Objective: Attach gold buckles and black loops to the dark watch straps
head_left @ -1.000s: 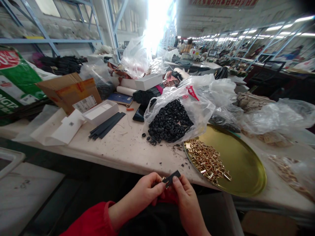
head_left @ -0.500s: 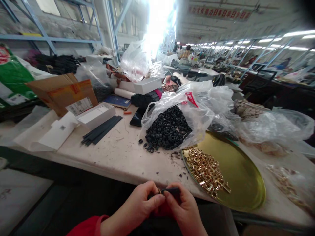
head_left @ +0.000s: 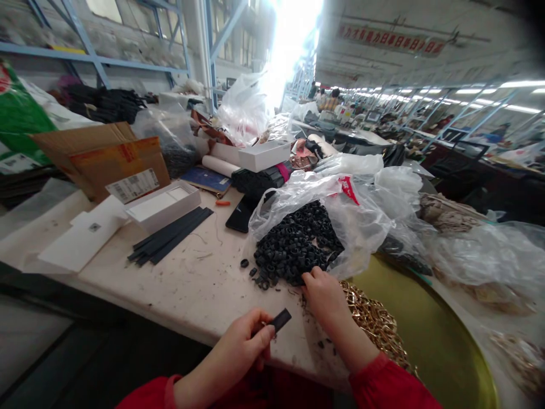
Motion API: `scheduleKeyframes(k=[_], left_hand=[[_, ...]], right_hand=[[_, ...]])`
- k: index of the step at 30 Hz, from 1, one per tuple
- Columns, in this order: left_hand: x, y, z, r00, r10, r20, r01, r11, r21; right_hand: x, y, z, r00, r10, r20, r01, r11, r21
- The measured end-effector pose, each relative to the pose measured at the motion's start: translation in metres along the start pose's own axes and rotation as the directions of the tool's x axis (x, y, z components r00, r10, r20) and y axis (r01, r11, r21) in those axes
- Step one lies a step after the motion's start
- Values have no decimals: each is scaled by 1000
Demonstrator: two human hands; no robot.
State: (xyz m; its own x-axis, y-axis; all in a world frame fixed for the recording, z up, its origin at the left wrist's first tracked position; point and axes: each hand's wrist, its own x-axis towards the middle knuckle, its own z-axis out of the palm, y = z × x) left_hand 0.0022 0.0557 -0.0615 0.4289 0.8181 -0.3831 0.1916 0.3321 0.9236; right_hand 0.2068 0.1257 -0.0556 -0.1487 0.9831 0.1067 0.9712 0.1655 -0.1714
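Note:
Between thumb and fingers, my left hand point(head_left: 251, 338) pinches a short black strap point(head_left: 281, 320), whose flat end sticks out to the upper right. My right hand point(head_left: 323, 292) reaches to the near right edge of a pile of small black loops point(head_left: 293, 244). Its fingers are bent together at the pile's edge, and their tips are partly hidden, so whatever is between them cannot be made out. The loops spill from a clear plastic bag point(head_left: 366, 227). Right of my right forearm lie gold metal buckles point(head_left: 378, 324) on a round gold tray point(head_left: 447, 341).
Long black strips point(head_left: 170, 236) lie at the left beside an open white box point(head_left: 166, 204). Behind are a cardboard box point(head_left: 123, 159), a dark phone point(head_left: 240, 215), a blue booklet point(head_left: 208, 179) and an orange piece point(head_left: 222, 203). Plastic bags point(head_left: 481, 250) crowd the right.
My right hand has let go of the strap and moved up and forward to the black loops. My left hand keeps the strap, now over the table edge. The view has shifted slightly.

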Motion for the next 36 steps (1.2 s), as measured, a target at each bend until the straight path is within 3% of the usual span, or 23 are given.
scheduleKeyframes(k=[6, 8, 9, 11, 13, 14, 16, 18, 21, 25, 28, 32, 34, 36], left_hand=[[-4, 8, 2, 994, 39, -100, -36, 999, 32], [-7, 14, 5, 984, 85, -155, -83, 996, 18], [-9, 17, 7, 978, 107, -178, -108, 994, 7], [-15, 21, 12, 971, 136, -195, -139, 990, -3], [-24, 23, 18, 972, 149, -181, -149, 989, 13], [-29, 23, 20, 973, 158, -170, -153, 987, 41], [-38, 22, 22, 974, 184, -134, -168, 978, 123], [-46, 20, 21, 976, 204, -75, -185, 961, 205], [-53, 18, 18, 988, 152, 4, -148, 957, 248], [-58, 15, 20, 992, 129, -8, -123, 961, 246], [-66, 16, 28, 986, 169, 0, -164, 956, 243], [-76, 19, 31, 972, 225, 62, -234, 939, 253], [-76, 18, 29, 975, 219, 30, -219, 940, 260], [-74, 16, 26, 983, 183, 22, -183, 955, 232]], right_hand=[[-16, -7, -8, 996, 27, -85, -12, 987, 163], [-30, -17, -16, 997, 59, -56, -36, 937, 348], [-39, -25, -20, 997, 73, 1, -64, 864, 500], [-59, -41, -26, 986, 77, 145, -162, 598, 785], [-78, -55, -27, 970, 70, 235, -244, 340, 908], [-87, -59, -27, 967, 80, 242, -255, 293, 922], [-102, -63, -22, 969, 108, 221, -243, 287, 927], [-114, -62, -16, 976, 114, 186, -214, 337, 917], [-128, -61, -10, 985, 78, 153, -171, 387, 906], [-141, -67, -11, 992, 49, 117, -127, 359, 925], [-144, -71, -11, 981, 93, 170, -189, 256, 948], [-146, -76, -8, 947, 186, 262, -266, -5, 964], [-148, -80, -5, 944, 174, 280, -276, -47, 960], [-150, -82, -2, 951, 148, 271, -273, -13, 962]])
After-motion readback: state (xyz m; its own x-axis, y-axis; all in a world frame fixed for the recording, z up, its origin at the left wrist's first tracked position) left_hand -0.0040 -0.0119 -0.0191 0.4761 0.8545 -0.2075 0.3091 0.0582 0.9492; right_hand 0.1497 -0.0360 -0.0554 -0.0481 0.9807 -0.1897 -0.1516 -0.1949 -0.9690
